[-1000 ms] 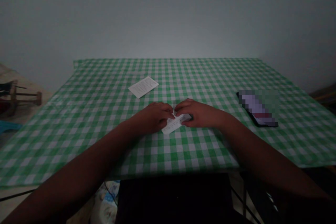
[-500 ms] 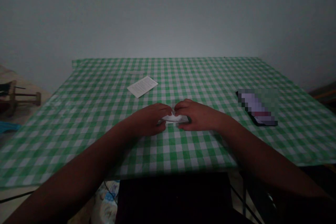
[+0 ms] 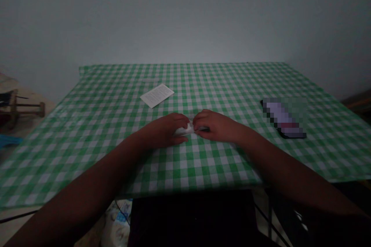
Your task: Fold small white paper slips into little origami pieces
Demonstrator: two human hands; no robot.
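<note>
The left hand (image 3: pixel 166 129) and right hand (image 3: pixel 218 125) pinch a white, mostly covered paper slip (image 3: pixel 189 128), lengthwise left to right.

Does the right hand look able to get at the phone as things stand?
Probably yes, once it leaves the paper: the phone lies to its right, and only checked cloth shows between it and the right hand.

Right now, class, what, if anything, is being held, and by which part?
A white paper: left hand at its left end, right hand at its right.
</note>
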